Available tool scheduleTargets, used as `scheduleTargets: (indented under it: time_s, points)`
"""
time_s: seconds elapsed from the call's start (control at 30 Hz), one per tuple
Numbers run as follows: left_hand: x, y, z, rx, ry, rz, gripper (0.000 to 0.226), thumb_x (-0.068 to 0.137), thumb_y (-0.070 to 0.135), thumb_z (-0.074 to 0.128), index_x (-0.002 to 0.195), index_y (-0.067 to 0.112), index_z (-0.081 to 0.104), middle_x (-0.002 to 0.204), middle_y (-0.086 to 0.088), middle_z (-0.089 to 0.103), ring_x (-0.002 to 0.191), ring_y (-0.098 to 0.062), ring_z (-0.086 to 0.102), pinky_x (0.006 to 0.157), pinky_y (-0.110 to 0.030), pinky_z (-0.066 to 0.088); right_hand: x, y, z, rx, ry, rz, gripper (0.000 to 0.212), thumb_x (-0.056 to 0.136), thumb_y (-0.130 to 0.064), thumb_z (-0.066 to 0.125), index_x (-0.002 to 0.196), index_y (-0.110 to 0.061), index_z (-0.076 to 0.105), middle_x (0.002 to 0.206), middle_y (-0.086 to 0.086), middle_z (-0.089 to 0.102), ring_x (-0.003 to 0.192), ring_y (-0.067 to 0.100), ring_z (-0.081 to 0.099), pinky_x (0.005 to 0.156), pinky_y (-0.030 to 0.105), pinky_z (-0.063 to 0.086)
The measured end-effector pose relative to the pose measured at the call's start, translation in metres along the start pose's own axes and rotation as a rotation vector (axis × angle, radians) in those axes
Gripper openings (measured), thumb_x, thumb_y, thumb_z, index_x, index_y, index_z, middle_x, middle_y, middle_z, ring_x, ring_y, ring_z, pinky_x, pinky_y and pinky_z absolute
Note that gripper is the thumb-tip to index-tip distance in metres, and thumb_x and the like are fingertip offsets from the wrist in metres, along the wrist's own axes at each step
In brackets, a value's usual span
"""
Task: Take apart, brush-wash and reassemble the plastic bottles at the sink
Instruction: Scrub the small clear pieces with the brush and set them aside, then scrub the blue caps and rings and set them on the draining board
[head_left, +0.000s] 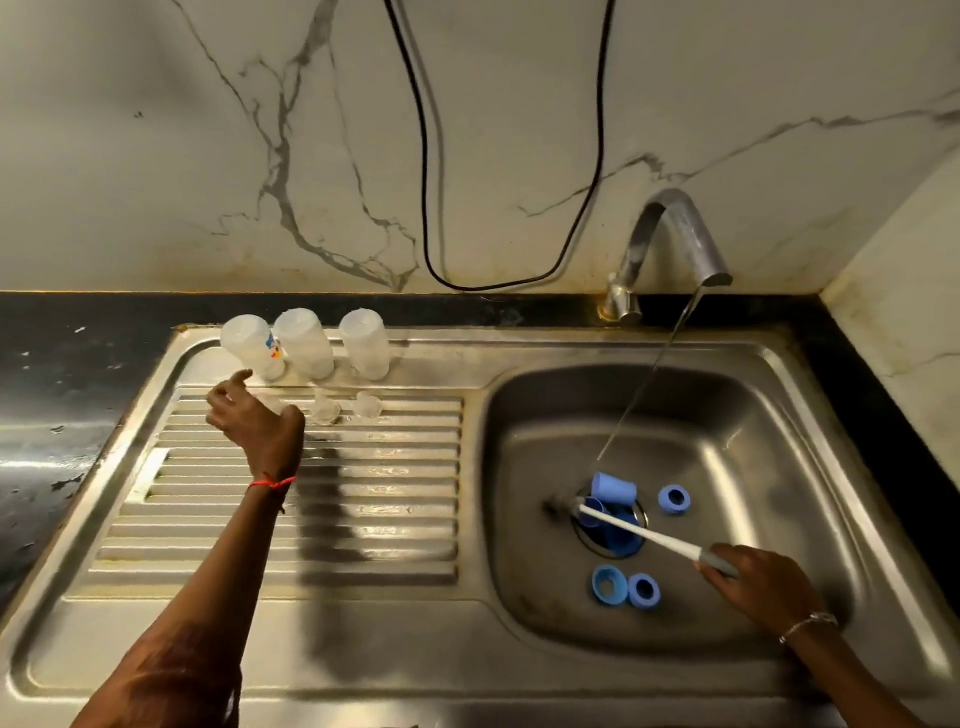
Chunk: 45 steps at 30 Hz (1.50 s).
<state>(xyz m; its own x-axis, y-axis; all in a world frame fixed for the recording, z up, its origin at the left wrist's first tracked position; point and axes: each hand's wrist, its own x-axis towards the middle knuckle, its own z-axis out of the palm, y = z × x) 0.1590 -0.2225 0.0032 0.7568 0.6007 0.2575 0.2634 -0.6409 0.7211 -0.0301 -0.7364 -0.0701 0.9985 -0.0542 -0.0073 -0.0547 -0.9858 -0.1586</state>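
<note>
Behind the sink, a marble-veined wall (156, 156) fills the upper half of the view, with a black cable (423, 156) looping down it. Below, a dark surface (52, 364) carries a steel sink (467, 649): a ribbed drainboard (363, 493) on the left, a basin (753, 415) on the right. A curved tap (670, 234) at the back of the basin runs a thin stream of water (649, 374) toward the drain. Three translucent bottles (305, 344) stand upside down in a row at the far edge of the drainboard. The left hand (249, 415) hovers just in front of the leftmost bottle, fingers loosely curled, forefinger raised; a clear piece shows just past the knuckles, and whether the hand pinches it cannot be told. The right hand (763, 587) reaches over the near right of the basin and grips the grey handle of a brush (639, 532), whose white shaft slants across the drain. A blue cap (615, 488) lies on its side at the drain, just beyond the shaft. Three blue rings (674, 500) lie on the basin floor, one right of the drain, two side by side nearer the person. Two clear teats (326, 410) sit on the ridges in front of the bottles.
</note>
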Motion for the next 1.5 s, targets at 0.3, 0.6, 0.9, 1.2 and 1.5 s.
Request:
scheduleTargets:
  time_s: [0.3,0.6,0.9,1.2,1.5]
  points:
    - [-0.112,0.085,0.070,-0.158,-0.191,0.346,0.049,0.061,-0.014,0.050,0.109,-0.003,0.051,0.117,-0.025,0.044,0.109,-0.034,0.034,0.098,-0.042,0.028,0.008,0.002,0.000,0.094,0.215,0.149,0.016,0.066,-0.019,0.084,0.070,-0.013,0.070,0.051,0.009,0.062,0.043,0.033,0.058,0.039,0.029,0.043]
    - [-0.254,0.088,0.161,0.226,-1.414,0.625,0.049,0.081,0.007,0.063,0.127,-0.003,0.051,0.134,-0.022,0.047,0.123,-0.038,0.045,0.102,-0.033,0.032,0.009,0.011,0.007,0.139,0.300,0.185,0.019,0.077,-0.031,0.068,0.070,-0.014,0.068,0.051,0.007,0.061,0.043,0.030,0.057,0.037,0.028,0.041]
    - [-0.317,0.061,0.182,0.633,-1.539,0.806,0.072,0.079,0.016,0.072,0.141,0.015,0.036,0.150,-0.010,0.020,0.132,-0.031,0.033,0.101,-0.042,0.042,0.009,0.014,0.012,0.214,0.344,0.187,0.039,0.082,-0.046,0.046,0.068,-0.016,0.066,0.050,0.001,0.058,0.041,0.023,0.054,0.037,0.024,0.036]
    - [-0.256,0.134,0.188,-0.129,-0.940,0.324,0.050,0.072,-0.003,0.075,0.118,-0.008,0.056,0.116,-0.024,0.054,0.100,-0.034,0.058,0.078,-0.015,0.039,0.011,0.017,0.007,0.307,0.436,0.403,0.035,0.085,-0.038,0.056,0.072,-0.008,0.067,0.059,0.010,0.064,0.049,0.028,0.058,0.046,0.027,0.040]
    - [-0.213,0.195,0.191,-0.394,-0.809,0.212,0.061,0.069,0.006,0.081,0.123,-0.001,0.053,0.114,-0.014,0.063,0.101,-0.022,0.063,0.085,-0.022,0.053,0.013,0.014,0.003,0.316,0.456,0.391,0.027,0.079,-0.027,0.063,0.067,-0.004,0.064,0.053,0.011,0.060,0.042,0.028,0.055,0.047,0.021,0.027]
